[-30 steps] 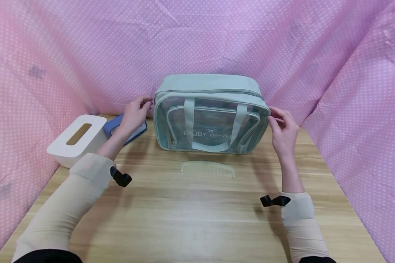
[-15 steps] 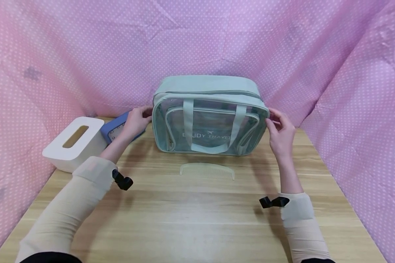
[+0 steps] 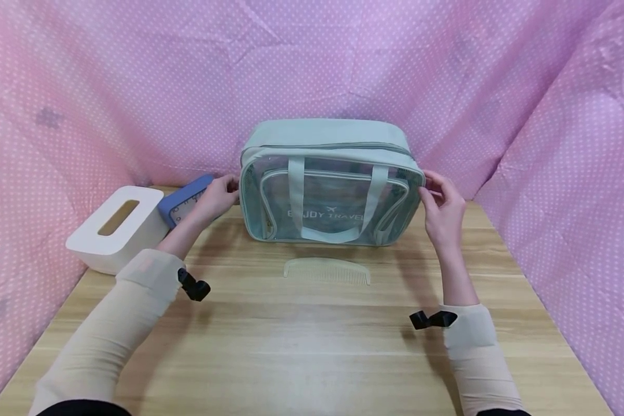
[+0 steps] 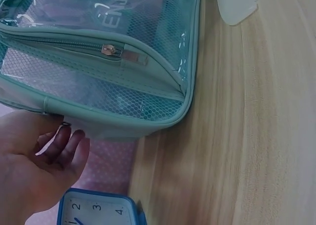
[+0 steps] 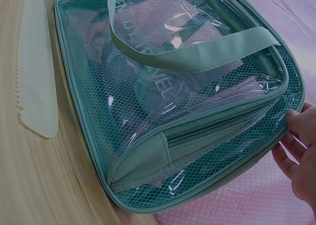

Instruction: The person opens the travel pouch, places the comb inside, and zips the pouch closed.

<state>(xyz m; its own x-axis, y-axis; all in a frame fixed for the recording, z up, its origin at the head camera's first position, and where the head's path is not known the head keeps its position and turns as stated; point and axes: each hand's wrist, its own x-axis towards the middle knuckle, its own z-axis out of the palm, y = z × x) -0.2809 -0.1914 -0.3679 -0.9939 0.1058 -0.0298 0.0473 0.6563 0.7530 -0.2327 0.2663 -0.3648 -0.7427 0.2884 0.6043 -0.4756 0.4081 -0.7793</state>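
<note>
A mint-green toiletry bag (image 3: 338, 225) with a clear front, two short straps and "ENJOY TRAVEL" lettering stands upright at the back of the table. At its left side, my left hand (image 3: 219, 197) holds the edge; the left wrist view shows the thumb along the seam and the fingers curled beneath. My right hand (image 3: 444, 211) pinches the opposite side edge, thumb in front and fingers behind, as the right wrist view shows. Pinkish contents (image 5: 163, 13) show dimly through the clear panel. A pale translucent comb (image 3: 326, 271) lies flat in front of the bag.
To the left stands a white tissue box (image 3: 91, 237) with a slotted lid. Beside it, partly behind my left forearm, is a blue clock (image 3: 184, 199). Pink dotted cloth (image 3: 312, 58) hangs around the wooden table (image 3: 312, 346).
My left hand has come down and inward onto the bag's left side. The bag has shifted very slightly in view, while my right hand keeps its hold on the right edge.
</note>
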